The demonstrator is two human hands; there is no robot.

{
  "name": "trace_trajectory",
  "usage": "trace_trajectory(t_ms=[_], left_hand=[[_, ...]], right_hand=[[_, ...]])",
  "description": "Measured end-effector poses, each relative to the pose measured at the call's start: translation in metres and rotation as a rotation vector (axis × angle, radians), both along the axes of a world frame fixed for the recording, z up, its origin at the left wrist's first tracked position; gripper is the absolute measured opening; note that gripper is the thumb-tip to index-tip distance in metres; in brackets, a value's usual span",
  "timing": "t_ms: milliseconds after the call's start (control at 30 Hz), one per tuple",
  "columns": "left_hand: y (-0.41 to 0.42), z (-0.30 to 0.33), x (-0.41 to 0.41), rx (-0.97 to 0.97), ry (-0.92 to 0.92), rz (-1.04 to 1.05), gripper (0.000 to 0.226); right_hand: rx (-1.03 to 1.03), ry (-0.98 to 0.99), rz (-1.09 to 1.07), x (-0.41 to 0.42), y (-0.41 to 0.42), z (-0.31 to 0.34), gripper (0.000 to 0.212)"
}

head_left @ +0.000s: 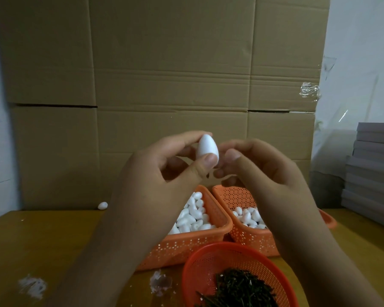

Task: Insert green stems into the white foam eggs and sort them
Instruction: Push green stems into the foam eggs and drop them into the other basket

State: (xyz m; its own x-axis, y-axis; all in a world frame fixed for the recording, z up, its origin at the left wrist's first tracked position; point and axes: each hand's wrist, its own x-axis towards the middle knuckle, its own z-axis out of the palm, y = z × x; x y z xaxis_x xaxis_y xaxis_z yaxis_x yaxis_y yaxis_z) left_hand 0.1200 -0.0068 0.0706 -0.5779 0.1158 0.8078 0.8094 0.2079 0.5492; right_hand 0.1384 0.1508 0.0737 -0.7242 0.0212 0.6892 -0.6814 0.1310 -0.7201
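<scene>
Your left hand [164,171] pinches a white foam egg [207,147] between thumb and curled fingers [186,138], raised above the baskets. Your right hand [264,171] has its fingers curled close beside the egg's lower end; whether they hold a stem is hidden. On the bench [42,244], two orange baskets stand side by side, the left basket [186,247] and the right basket [251,238], both with white eggs. The near round basket [204,262] holds green stems [237,289], partly cut off. One loose egg [102,205] lies far left.
</scene>
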Motion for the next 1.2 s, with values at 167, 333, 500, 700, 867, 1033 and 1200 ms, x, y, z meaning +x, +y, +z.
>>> trace_trajectory(t_ms=[167, 333, 500, 700, 867, 1033, 1200], left_hand=[[0.006, -0.002, 0.002, -0.155, 0.095, 0.185, 0.036], [0.01, -0.004, 0.0, -0.215, 0.15, 0.277, 0.038], [0.008, -0.005, 0.0, -0.167, 0.148, 0.327, 0.02], [0.006, -0.003, 0.001, -0.103, 0.125, 0.253, 0.006], [0.004, -0.003, -0.002, -0.074, 0.123, 0.229, 0.006], [0.003, -0.002, -0.004, -0.063, 0.159, 0.259, 0.004], [0.003, -0.001, -0.002, -0.079, 0.148, 0.281, 0.005]], right_hand=[[0.042, 0.011, -0.059, 0.002, -0.003, 0.001, 0.024], [-0.008, -0.04, -0.041, 0.0, 0.001, 0.0, 0.034], [-0.179, -0.132, 0.135, -0.002, 0.01, 0.001, 0.03], [-0.224, -0.143, 0.292, -0.001, 0.013, 0.003, 0.033], [-0.199, -0.097, 0.256, -0.002, 0.013, 0.002, 0.033], [-0.134, -0.107, 0.112, -0.003, 0.009, 0.002, 0.033], [-0.076, -0.078, 0.074, -0.005, 0.01, 0.001, 0.031]])
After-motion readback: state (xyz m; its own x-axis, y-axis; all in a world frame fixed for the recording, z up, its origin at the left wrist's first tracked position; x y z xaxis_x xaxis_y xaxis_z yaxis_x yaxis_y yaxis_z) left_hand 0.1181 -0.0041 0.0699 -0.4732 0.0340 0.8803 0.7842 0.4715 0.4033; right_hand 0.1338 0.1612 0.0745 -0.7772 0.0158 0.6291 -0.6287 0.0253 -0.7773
